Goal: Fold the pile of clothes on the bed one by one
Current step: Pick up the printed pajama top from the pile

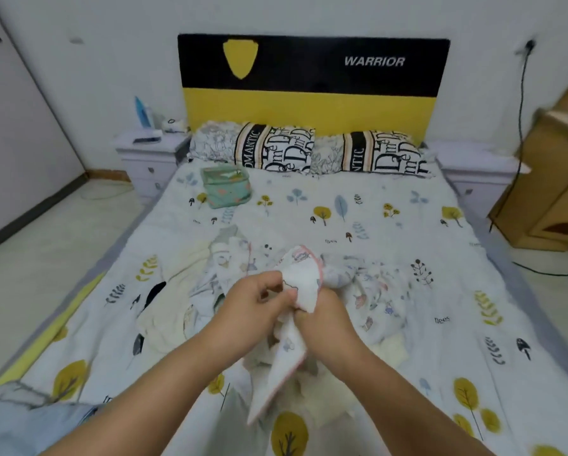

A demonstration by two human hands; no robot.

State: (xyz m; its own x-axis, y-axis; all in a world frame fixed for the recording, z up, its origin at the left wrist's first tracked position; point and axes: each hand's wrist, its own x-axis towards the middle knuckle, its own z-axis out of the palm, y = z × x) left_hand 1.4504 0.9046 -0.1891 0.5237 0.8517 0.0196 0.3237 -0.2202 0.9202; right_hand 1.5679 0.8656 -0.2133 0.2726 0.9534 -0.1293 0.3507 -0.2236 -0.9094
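Holding a small white printed cloth with a pink-trimmed edge (304, 284) above the bed, we have both hands closed on it. Our left hand (253, 302) pinches one part of the fabric near the upper fold, fingers curled in toward the thumb, and our right hand (322, 319) grips it just beside, lower down, where the cloth trails off toward us in a long narrow tail. We judge that the hands sit this close together because we are hunting for an edge or corner to open the piece flat before folding; nothing is folded yet in this garment.

Under and behind our hands lies the loose pile of pale printed clothes (210, 284), spread across the middle of the white bed sheet with yellow trees and leaves (341, 212). A cream garment and something with a black patch sit at the pile's left side. The pile takes up the nearest flat spot, so we would probably need bare sheet to one side for laying the cloth down.

Farther up the bed, well apart from the pile, rests a green patterned zip pouch (226, 189). Two black-and-white lettered pillows (276, 148) lean against the black and yellow headboard (312, 87). A white nightstand (147, 153) stands at the left, a cardboard-coloured cabinet (545, 192) at the right.
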